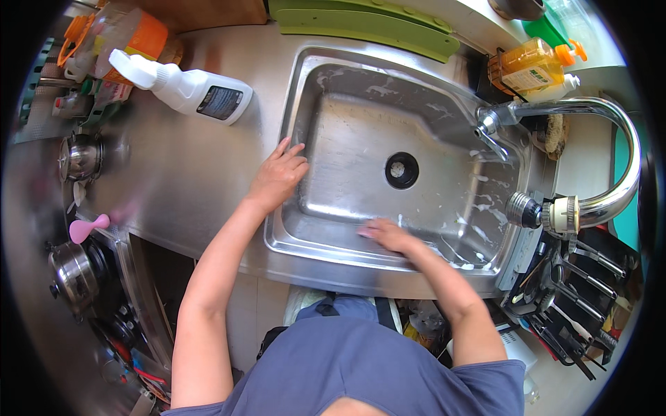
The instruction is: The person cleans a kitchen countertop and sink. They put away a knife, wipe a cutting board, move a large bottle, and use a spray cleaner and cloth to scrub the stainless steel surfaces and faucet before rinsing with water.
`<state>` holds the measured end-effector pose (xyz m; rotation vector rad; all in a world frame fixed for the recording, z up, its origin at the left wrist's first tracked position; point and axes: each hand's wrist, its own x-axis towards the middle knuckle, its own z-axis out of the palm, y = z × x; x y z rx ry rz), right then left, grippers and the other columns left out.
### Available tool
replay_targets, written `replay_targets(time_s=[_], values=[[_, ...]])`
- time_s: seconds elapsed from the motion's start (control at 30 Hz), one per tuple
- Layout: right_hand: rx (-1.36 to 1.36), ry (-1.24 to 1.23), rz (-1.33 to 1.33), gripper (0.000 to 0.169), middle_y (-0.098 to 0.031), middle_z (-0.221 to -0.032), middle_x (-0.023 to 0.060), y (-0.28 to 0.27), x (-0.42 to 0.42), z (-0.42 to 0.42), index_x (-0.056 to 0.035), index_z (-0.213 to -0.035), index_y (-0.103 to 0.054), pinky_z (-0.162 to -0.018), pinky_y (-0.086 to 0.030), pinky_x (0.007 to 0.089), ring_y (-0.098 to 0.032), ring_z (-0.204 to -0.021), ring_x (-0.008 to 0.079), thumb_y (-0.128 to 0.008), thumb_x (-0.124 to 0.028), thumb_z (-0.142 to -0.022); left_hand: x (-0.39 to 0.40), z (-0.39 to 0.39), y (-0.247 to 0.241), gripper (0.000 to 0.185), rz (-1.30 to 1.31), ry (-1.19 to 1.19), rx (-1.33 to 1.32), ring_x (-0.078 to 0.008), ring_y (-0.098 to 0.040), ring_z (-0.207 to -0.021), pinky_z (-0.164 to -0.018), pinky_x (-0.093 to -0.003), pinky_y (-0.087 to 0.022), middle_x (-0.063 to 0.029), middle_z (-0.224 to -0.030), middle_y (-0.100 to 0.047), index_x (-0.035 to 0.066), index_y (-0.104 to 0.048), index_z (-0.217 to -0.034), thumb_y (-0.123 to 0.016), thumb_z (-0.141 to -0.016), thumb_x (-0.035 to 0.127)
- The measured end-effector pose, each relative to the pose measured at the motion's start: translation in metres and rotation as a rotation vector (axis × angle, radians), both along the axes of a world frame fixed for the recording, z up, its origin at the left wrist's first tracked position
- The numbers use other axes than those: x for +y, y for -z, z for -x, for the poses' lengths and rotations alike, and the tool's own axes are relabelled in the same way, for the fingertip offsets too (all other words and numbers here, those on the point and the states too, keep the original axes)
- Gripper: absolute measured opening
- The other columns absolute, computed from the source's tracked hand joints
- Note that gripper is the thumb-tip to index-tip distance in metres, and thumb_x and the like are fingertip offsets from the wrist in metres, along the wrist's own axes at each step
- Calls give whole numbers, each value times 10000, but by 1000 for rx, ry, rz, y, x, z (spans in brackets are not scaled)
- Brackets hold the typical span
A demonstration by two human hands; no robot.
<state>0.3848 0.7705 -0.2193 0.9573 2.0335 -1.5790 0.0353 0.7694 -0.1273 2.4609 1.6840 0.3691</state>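
Observation:
A stainless steel sink (354,140) lies before me, with white foam (481,231) streaked on its right, far and near walls. On its left rim rests my left hand (281,174), fingers somewhat apart and holding nothing. My right hand (387,235) is low against the sink's near wall, blurred. Something pinkish shows at its fingertips; I cannot tell whether it is a cloth, a sponge or the fingers themselves. Pale scraps sit in the black drain (401,170). A chrome faucet (632,156) arches at the right, its spray head (523,209) over the sink's right edge.
A white spray bottle (208,96) is on the steel counter (177,171) to the left. Behind the sink runs a green guard (364,23). An orange soap bottle (530,65) stands at the back right, and a black utensil rack (567,291) at the right. Pots (73,275) line the far left.

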Motion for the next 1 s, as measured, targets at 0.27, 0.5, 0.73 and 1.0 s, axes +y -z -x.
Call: replay_targets(time_s=[0.27, 0.5, 0.73, 1.0], values=[[-678, -106, -225, 388, -590, -1275, 92, 58, 17, -132, -190, -1250, -620, -986, -427, 490, -532, -1169, 374, -530, -418, -949, 3, -5, -7, 91, 17, -46, -86, -243, -589, -1165, -1121, -429, -376, -59, -929, -665, 59, -605, -828, -603, -769, -11], [-184, -117, -63, 351, -563, -1299, 106, 36, -13, 93, -209, -1267, -614, -1010, -406, 517, -504, -1195, 387, -477, -360, -981, 7, -9, -7, 97, -8, -47, -122, -252, -602, -1128, -1111, -433, -383, -67, -908, -662, 58, -596, -814, -622, -752, -12], [293, 93, -72, 318, -579, -1179, 230, -57, -32, 101, -90, -1200, -594, -989, -418, 474, -524, -1132, 397, -464, -262, -965, 2, 0, 1, 193, 13, -47, -114, -254, -594, -1152, -1121, -457, -366, -52, -964, -670, 71, -618, -878, -651, -719, -33], [-367, 2, -518, 302, -636, -1196, 41, -107, 3, -175, -280, -1095, -721, -1006, -362, 482, -535, -1165, 267, -461, -280, -941, 3, -1, -1, 223, 46, -32, -96, -260, -593, -1160, -1123, -465, -363, -48, -986, -670, 75, -616, -892, -656, -711, -50]])
